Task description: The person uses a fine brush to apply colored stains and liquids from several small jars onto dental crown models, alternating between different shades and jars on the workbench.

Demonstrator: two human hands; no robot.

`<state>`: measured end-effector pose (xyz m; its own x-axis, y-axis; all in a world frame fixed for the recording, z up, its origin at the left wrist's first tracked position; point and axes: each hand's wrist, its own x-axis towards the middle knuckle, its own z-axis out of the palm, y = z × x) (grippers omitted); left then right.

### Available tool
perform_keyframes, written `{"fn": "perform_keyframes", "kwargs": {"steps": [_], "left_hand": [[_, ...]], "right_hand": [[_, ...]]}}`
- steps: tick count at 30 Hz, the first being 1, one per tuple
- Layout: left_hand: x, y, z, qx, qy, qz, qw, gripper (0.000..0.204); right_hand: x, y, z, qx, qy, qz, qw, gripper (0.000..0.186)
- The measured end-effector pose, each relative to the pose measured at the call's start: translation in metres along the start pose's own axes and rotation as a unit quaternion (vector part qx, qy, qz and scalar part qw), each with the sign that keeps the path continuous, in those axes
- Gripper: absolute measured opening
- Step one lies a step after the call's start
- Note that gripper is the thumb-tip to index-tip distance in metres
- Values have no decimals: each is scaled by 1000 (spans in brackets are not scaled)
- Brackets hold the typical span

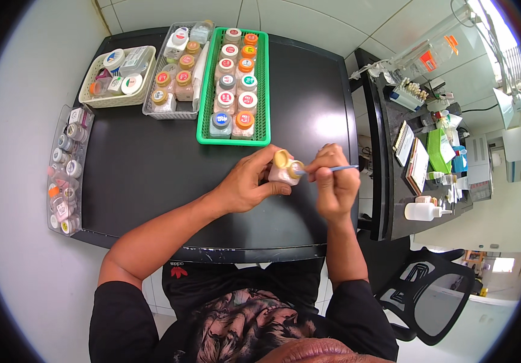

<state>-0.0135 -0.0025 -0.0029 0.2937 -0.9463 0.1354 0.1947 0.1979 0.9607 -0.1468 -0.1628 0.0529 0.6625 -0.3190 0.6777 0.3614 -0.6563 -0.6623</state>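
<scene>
The left hand (249, 184) grips a small pale jar (283, 172) above the black table (151, 175); fingers are closed around the body, the open mouth tilted rightward. The right hand (335, 181) pinches a thin blue tool (338, 169), its long axis horizontal, tip at the jar mouth. Beyond, a green basket (263, 85) holds two rows of round-labelled jars; a clear tray (151, 106) and cream basket (100, 97) sit left.
</scene>
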Motion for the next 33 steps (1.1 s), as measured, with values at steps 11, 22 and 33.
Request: {"fn": "perform_keyframes", "kwargs": {"steps": [11, 22, 33], "left_hand": [[2, 6, 8, 215, 49, 102, 970, 47], [-3, 6, 8, 76, 23, 3, 997, 49], [-2, 4, 6, 78, 41, 26, 996, 49]], "right_hand": [[-4, -9, -2, -110, 43, -168, 979, 37], [-8, -19, -1, -145, 12, -236, 961, 35], [-4, -16, 2, -135, -34, -237, 962, 31]]}}
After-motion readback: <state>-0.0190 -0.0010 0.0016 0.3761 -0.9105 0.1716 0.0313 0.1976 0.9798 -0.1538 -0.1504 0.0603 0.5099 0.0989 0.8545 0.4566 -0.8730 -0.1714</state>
